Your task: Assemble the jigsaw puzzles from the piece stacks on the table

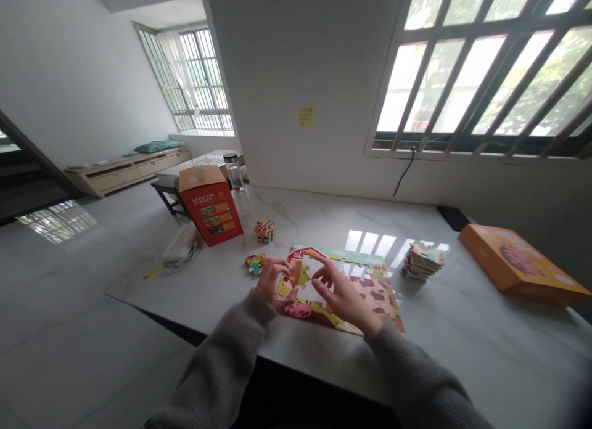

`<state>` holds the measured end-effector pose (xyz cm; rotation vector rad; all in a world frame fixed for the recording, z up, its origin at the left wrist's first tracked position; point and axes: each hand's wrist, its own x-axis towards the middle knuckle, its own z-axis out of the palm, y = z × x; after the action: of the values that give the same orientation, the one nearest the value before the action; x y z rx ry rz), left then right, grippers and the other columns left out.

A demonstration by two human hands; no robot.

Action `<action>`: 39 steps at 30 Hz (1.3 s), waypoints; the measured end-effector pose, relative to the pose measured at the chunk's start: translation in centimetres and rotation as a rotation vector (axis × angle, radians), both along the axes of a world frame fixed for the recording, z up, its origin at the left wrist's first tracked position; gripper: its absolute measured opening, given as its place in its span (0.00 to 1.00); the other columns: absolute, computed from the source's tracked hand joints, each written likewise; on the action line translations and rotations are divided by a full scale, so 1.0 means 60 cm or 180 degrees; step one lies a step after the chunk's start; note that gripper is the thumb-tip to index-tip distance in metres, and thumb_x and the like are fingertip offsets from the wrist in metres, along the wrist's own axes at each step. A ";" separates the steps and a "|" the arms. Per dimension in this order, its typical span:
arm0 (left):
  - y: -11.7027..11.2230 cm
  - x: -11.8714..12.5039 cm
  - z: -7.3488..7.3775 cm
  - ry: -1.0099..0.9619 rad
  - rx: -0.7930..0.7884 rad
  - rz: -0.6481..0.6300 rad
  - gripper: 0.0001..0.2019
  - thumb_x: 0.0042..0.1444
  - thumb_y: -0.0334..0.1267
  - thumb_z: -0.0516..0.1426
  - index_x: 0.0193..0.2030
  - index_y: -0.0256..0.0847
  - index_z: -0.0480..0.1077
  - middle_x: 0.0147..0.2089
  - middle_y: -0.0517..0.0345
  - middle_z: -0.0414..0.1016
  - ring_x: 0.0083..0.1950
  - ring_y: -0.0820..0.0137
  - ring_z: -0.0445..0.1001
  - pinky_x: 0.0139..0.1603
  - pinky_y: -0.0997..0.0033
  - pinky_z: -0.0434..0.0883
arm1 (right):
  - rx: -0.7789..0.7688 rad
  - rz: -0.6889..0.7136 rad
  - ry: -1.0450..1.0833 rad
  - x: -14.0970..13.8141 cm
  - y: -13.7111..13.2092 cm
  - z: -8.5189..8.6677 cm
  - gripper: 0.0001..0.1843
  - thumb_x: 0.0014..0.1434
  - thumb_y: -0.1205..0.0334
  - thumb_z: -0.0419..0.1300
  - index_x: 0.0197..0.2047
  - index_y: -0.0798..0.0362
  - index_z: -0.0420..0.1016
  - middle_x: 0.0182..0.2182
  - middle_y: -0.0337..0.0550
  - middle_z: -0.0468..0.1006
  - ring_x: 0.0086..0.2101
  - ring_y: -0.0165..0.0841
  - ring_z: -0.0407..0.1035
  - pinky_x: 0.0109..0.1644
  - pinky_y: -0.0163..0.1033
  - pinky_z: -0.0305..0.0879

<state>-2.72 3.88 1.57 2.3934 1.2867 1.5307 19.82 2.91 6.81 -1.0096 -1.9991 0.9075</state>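
Jigsaw puzzle (377, 290) below: my right hand (341, 291) hovers loose, apparently empty; whether my left hand (272, 287) grips anything, I can't tell. I'd align first, then press flat.

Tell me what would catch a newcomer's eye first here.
Probably the bare left hand and bare right hand in grey knitted sleeves, over the colourful, partly assembled jigsaw puzzle on the white marbled table. Next, perhaps, the tall red and orange cardboard box standing beyond it to the left, and the orange box with a pink picture lying at the right. The bright, barred window at upper right also stands out.
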 end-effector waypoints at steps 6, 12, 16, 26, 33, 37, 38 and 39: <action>-0.017 0.039 -0.003 0.0401 0.0081 -0.0317 0.11 0.52 0.35 0.58 0.43 0.45 0.64 0.55 0.48 0.75 0.54 0.58 0.74 0.53 0.53 0.70 | -0.0646 -0.0029 0.0716 0.005 0.020 -0.037 0.16 0.63 0.53 0.60 0.52 0.50 0.73 0.30 0.37 0.74 0.31 0.32 0.70 0.35 0.39 0.70; -0.005 0.028 -0.010 0.0368 0.0209 0.0077 0.15 0.55 0.44 0.59 0.48 0.43 0.68 0.45 0.50 0.77 0.49 0.58 0.74 0.51 0.54 0.68 | -0.1304 -0.0535 0.1579 0.003 0.012 -0.046 0.21 0.53 0.44 0.69 0.33 0.52 0.68 0.25 0.36 0.74 0.27 0.30 0.70 0.29 0.35 0.68; -0.002 0.026 -0.016 0.0628 0.0030 0.0125 0.29 0.50 0.54 0.64 0.56 0.42 0.68 0.50 0.48 0.76 0.50 0.55 0.73 0.51 0.54 0.67 | -0.1639 -0.0629 0.1734 -0.005 0.004 -0.058 0.24 0.51 0.42 0.70 0.33 0.51 0.67 0.26 0.37 0.76 0.26 0.30 0.71 0.26 0.35 0.69; 0.002 0.029 -0.022 0.0343 -0.0143 0.0072 0.23 0.43 0.38 0.62 0.49 0.41 0.67 0.45 0.49 0.74 0.47 0.56 0.71 0.51 0.56 0.68 | 0.0601 -0.0434 0.0104 0.021 0.004 -0.035 0.06 0.62 0.60 0.61 0.42 0.50 0.70 0.43 0.48 0.76 0.44 0.40 0.72 0.50 0.50 0.73; -0.003 0.025 -0.018 0.0263 -0.0205 -0.0059 0.23 0.43 0.37 0.59 0.50 0.41 0.67 0.45 0.50 0.74 0.47 0.57 0.71 0.51 0.56 0.69 | 0.1348 0.0295 -0.0693 0.034 0.003 -0.035 0.14 0.65 0.67 0.60 0.53 0.46 0.71 0.52 0.47 0.73 0.53 0.41 0.67 0.56 0.51 0.69; -0.005 0.005 -0.004 -0.0160 -0.0166 -0.0060 0.17 0.54 0.36 0.54 0.52 0.39 0.67 0.47 0.48 0.73 0.49 0.59 0.72 0.51 0.58 0.71 | 0.1247 0.0046 -0.0960 0.033 0.007 -0.047 0.13 0.65 0.65 0.61 0.53 0.45 0.73 0.49 0.47 0.73 0.50 0.41 0.67 0.55 0.51 0.67; -0.005 -0.001 -0.002 -0.0247 -0.0153 -0.0015 0.14 0.57 0.34 0.52 0.49 0.39 0.68 0.45 0.49 0.74 0.48 0.61 0.73 0.50 0.60 0.72 | 0.1220 0.0010 -0.1041 0.032 0.007 -0.050 0.12 0.66 0.64 0.61 0.52 0.44 0.74 0.49 0.46 0.73 0.49 0.41 0.67 0.55 0.51 0.66; -0.004 -0.007 -0.001 -0.0282 -0.0143 0.0027 0.11 0.58 0.33 0.51 0.46 0.39 0.70 0.43 0.51 0.75 0.46 0.62 0.73 0.49 0.61 0.72 | 0.1200 -0.0005 -0.1109 0.029 0.008 -0.053 0.12 0.66 0.63 0.62 0.52 0.44 0.75 0.48 0.46 0.73 0.49 0.41 0.66 0.55 0.51 0.65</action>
<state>-3.16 3.65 1.53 2.2690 1.3007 1.5730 21.56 3.36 3.63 -0.9983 -2.3412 0.3421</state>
